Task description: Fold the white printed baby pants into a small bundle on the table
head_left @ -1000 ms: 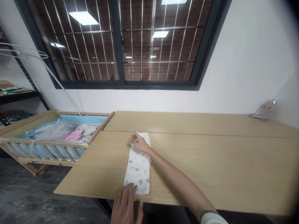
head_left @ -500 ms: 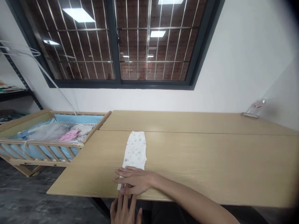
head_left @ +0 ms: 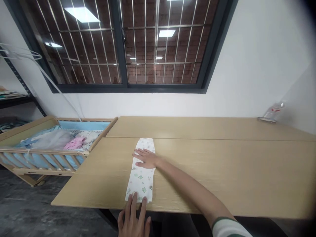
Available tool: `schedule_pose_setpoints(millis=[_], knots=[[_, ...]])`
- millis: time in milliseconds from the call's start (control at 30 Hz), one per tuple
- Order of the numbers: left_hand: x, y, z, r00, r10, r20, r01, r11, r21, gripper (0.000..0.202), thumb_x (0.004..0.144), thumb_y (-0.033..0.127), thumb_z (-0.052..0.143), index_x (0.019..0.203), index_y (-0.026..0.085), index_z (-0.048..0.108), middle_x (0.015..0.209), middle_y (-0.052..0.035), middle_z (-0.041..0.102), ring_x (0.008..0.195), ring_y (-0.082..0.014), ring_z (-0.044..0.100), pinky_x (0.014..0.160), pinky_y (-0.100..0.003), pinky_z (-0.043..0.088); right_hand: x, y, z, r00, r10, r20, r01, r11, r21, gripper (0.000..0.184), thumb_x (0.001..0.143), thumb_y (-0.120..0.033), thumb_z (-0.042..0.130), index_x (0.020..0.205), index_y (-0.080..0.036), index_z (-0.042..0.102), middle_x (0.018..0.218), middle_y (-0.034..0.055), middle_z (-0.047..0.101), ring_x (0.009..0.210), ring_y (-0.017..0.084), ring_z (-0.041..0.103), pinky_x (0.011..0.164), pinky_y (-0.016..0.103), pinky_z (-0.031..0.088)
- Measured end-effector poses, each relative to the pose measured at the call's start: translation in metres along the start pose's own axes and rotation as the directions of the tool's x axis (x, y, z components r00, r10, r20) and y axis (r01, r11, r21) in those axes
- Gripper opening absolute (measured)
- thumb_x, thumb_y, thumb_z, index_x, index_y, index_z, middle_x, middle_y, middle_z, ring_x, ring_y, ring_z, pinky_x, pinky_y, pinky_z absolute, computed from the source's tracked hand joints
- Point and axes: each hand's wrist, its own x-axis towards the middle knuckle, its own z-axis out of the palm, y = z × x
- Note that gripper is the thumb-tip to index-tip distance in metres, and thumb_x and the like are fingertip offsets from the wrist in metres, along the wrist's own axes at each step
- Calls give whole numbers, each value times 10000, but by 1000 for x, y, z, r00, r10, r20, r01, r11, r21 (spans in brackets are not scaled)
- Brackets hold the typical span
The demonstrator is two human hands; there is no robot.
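A long, narrow folded white cloth with small green prints lies on the light wooden table, running from the near edge toward the middle. My right hand lies flat and open across the cloth's upper half, fingers stretched to the left. My left hand is at the table's near edge, its extended fingertips pressing the cloth's near end.
A wooden baby crib with blue padding and pink and white clothes stands against the table's left side. A dark shelf unit is at far left. A small clear object sits at the table's far right corner, below a barred window.
My right hand went from the cloth's far end down to its near end, then back up to the middle. My left hand stayed at the near end.
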Motion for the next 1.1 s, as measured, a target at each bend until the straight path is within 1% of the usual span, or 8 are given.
schedule_pose_setpoints(millis=[233, 367, 600, 700, 833, 967, 1033, 1100], knots=[[-1, 4, 3, 1000, -23, -17, 23, 1000, 1, 468, 892, 245, 594, 1356, 292, 638, 1403, -141, 635, 1267, -336, 603, 902, -469, 462, 28, 46, -13, 992, 100, -74, -104, 993, -49, 690, 998, -627, 430, 1588, -279, 345, 1679, 64, 181, 1570, 272, 120, 1270, 468, 55], [-4, 3, 7, 1000, -20, -17, 20, 1000, -6, 534, 881, 242, 612, 1411, 300, 590, 1422, -134, 621, 1281, -345, 599, 902, -453, 478, 38, 66, -19, 981, 123, -152, -125, 992, -6, 644, 986, -570, 498, 1557, -284, 416, 1666, 42, 236, 1561, 266, 175, 1271, 434, 117], [1, -4, 7, 997, 64, -41, -62, 997, 43, 492, 864, 286, 631, 1355, 307, 632, 1365, -131, 662, 1241, -332, 618, 870, -432, 486, 44, 74, -23, 977, 134, -168, -145, 988, -52, 597, 1030, -496, 391, 1572, -245, 386, 1668, 61, 257, 1557, 232, 202, 1267, 420, 106], [6, -4, 0, 998, 61, -36, -60, 998, 31, 462, 864, 262, 624, 1322, 313, 656, 1360, -130, 662, 1224, -324, 619, 878, -441, 471, 44, 64, -22, 967, 144, -210, -172, 977, -124, 586, 1035, -426, 382, 1569, -186, 383, 1661, 103, 284, 1557, 233, 199, 1264, 412, 92], [13, -8, -6, 998, 42, -40, -43, 999, -18, 407, 873, 282, 618, 1275, 308, 680, 1328, -130, 678, 1197, -310, 628, 894, -451, 441, 29, 39, -23, 931, 164, -325, -214, 969, -124, 620, 967, -297, 502, 1552, -125, 388, 1658, 165, 277, 1552, 293, 203, 1255, 455, 142], [21, -31, -6, 984, 166, -65, -170, 984, -58, 386, 894, 333, 620, 1276, 301, 666, 1261, -78, 723, 1098, -245, 678, 861, -386, 434, -13, -1, -22, 925, 127, -357, -142, 990, -14, 468, 947, -280, 545, 1392, -140, 577, 1471, 188, 545, 1366, 334, 495, 1136, 461, 371], [27, -48, -7, 977, 206, -55, -211, 972, -106, 341, 920, 326, 606, 1254, 296, 667, 1227, -43, 740, 1059, -204, 692, 850, -344, 441, -42, -25, -19, 944, 83, -320, -61, 995, 79, 347, 972, -309, 526, 1253, -169, 672, 1248, 149, 691, 1138, 296, 648, 990, 406, 483], [32, -64, -9, 972, 233, -37, -236, 956, -174, 302, 945, 307, 586, 1236, 286, 666, 1208, -27, 746, 1048, -180, 695, 858, -316, 455, -72, -49, -13, 961, 38, -274, 7, 987, 163, 303, 996, -350, 512, 1174, -209, 713, 1103, 97, 743, 986, 249, 693, 881, 348, 516]])
